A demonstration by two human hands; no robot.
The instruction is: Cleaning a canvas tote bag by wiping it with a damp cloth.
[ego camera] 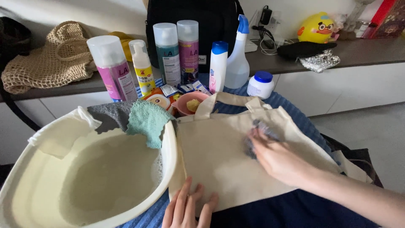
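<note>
Now my right hand (276, 158) presses a grey cloth (258, 128) onto the cream tote bag (223, 156), fingers closed over it. My left hand (187, 209) lies flat, fingers spread, on the bag's near edge beside the basin (168, 145) of soapy water.

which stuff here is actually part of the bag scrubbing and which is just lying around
In use:
- canvas tote bag
- grey cloth under the right hand
- left hand pressing the bag flat
- basin of soapy water

Lying about:
- spray bottle
- woven net bag
- yellow duck toy
- black backpack
</note>
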